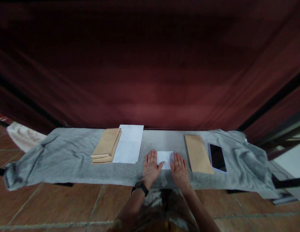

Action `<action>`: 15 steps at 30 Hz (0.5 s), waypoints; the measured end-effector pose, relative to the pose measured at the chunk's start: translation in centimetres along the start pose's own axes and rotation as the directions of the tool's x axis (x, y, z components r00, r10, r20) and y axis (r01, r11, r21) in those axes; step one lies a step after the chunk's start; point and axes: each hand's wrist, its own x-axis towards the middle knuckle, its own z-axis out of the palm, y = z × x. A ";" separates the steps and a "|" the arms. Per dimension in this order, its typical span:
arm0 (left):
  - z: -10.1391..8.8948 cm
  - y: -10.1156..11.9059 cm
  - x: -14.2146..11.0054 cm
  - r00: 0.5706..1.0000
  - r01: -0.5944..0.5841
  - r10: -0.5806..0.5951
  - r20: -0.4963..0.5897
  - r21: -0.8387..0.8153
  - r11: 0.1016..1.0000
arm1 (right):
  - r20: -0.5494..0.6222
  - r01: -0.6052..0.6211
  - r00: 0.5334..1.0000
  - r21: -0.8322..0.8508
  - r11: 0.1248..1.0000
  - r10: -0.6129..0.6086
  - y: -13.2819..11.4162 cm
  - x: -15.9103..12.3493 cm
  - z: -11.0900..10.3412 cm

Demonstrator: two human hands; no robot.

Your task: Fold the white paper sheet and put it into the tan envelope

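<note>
White paper [165,156]: we seemingly flatten its sides, left hand [150,167] and right hand [180,170] gripping nothing, fingers extended; moving it calls for pinching.

A dark red fabric sheet [150,90] rises behind the far edge of the narrow worktop [161,139], dim above and brightest near that edge's middle. Black bars [26,98] slant up from both far corners. Rumpled grey cloth [65,158] drapes the worktop. Terracotta tile floor [55,206] with pale grout shows below the near edge; pale striped fabric [25,137] hangs beyond the left end.
</note>
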 end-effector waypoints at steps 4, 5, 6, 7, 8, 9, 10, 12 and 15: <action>-0.1 -0.1 -0.2 1.000 -0.013 0.013 0.012 0.015 1.000 | 0.061 0.155 0.985 0.070 0.985 -0.159 -2.3 1.8 0.5; 0.0 -0.2 -0.4 1.000 -0.017 0.017 0.005 0.015 1.000 | 0.075 0.171 0.981 0.080 0.982 -0.177 -2.8 2.1 0.7; 0.0 -0.4 -0.8 1.000 -0.022 0.022 -0.008 0.011 1.000 | 0.083 0.177 0.980 0.085 0.981 -0.183 -3.1 2.2 1.0; 0.0 -0.6 -1.2 0.999 -0.028 0.028 -0.023 0.004 1.000 | 0.084 0.175 0.980 0.084 0.981 -0.182 -3.4 2.3 1.3; 0.0 -0.9 -1.7 0.999 -0.034 0.034 -0.038 -0.008 0.999 | 0.079 0.171 0.981 0.079 0.982 -0.177 -3.4 2.3 1.6; -0.2 -1.3 -2.2 0.998 -0.043 0.042 -0.049 -0.027 0.999 | 0.069 0.167 0.983 0.073 0.983 -0.172 -3.4 2.2 1.8; -0.4 -1.9 -2.6 0.997 -0.053 0.050 -0.060 -0.052 0.997 | 0.057 0.166 0.984 0.066 0.984 -0.170 -3.3 2.1 2.0; -1.4 -3.8 -3.1 0.994 -0.069 0.060 -0.087 -0.110 0.992 | 0.042 0.174 0.983 0.057 0.983 -0.177 -3.0 1.9 2.2; -4.2 -9.1 -2.3 0.979 -0.003 -0.026 -0.202 -0.146 0.989 | 0.048 0.189 0.980 0.047 0.981 -0.192 -2.7 1.7 2.3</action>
